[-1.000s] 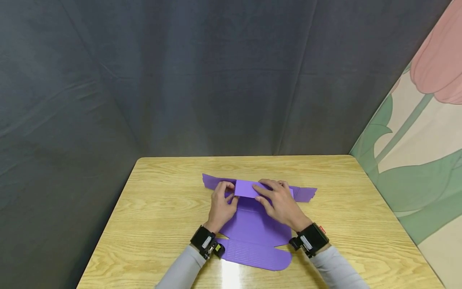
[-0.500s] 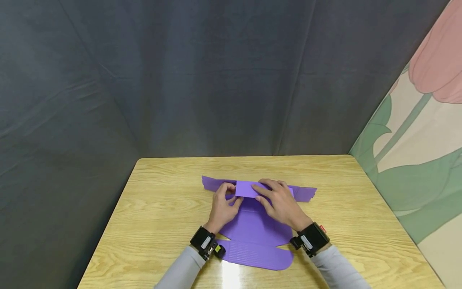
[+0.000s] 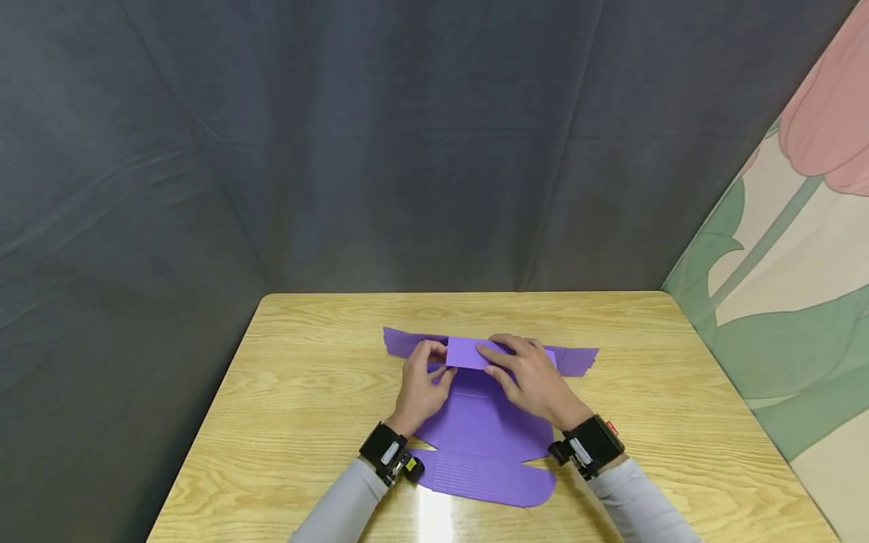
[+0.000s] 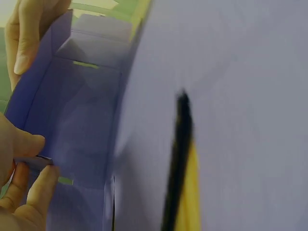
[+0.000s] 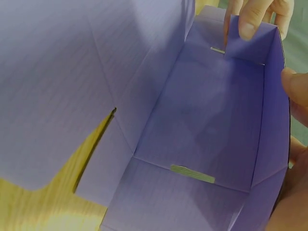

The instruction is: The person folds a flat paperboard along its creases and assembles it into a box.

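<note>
A partly folded purple cardboard box point(image 3: 489, 422) lies on the table, its far wall point(image 3: 465, 353) raised. At that wall's left end, my left hand point(image 3: 421, 388) pinches a small side flap point(image 5: 250, 41) between thumb and fingers, turned inward across the box's end. My right hand point(image 3: 532, 377) grips the raised wall toward its right end, index finger across the panel and thumb by its lower edge. In the left wrist view the right hand point(image 4: 29, 36) appears beyond the wall. Part of the right hand's fingers is hidden behind the wall.
The wooden table point(image 3: 305, 407) carries the box. Long purple side strips point(image 3: 577, 360) stick out left and right of the raised wall, and a ribbed lid flap point(image 3: 482, 477) with rounded corners lies nearest me. A dark curtain point(image 3: 421, 151) hangs behind; a flowered cloth point(image 3: 781, 302) hangs at right.
My left thumb has shifted slightly right and inward at the flap. The right hand keeps its hold on the wall, and the box stays nearly in place.
</note>
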Demonstrator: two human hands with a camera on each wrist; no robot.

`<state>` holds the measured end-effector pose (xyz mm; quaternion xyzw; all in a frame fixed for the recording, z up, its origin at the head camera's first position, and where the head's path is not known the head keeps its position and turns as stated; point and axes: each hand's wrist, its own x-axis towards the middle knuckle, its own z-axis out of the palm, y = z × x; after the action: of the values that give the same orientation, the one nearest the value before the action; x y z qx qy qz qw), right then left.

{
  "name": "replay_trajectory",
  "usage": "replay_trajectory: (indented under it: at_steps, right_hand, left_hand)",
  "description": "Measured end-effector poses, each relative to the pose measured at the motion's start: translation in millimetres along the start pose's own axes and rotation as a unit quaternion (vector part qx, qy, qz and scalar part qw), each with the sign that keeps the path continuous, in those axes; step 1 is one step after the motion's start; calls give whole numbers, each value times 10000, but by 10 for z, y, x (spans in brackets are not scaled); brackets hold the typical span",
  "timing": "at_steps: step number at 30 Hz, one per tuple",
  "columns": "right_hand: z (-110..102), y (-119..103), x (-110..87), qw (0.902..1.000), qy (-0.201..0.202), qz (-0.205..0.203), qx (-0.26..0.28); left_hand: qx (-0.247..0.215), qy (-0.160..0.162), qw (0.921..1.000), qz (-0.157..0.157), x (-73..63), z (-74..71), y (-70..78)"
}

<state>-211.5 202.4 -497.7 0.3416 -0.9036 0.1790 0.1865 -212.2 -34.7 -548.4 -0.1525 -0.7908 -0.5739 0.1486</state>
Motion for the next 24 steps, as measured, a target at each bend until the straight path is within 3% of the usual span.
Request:
replay_trajectory:
  at_steps: [6,14,24]
  right_hand:
    - [2,9,-9,10000,-19,-7,-17]
    - [1,-2,-10,9999,-88,69,49]
    - [-2,4,0,10000,-68,19,62]
  left_hand:
    - [105,-7,9998,142,-7,-28,-3]
    - [88,-95,9999,-51,1,-39,-8]
    - [-60,-148,9998,88,11,-55,-70]
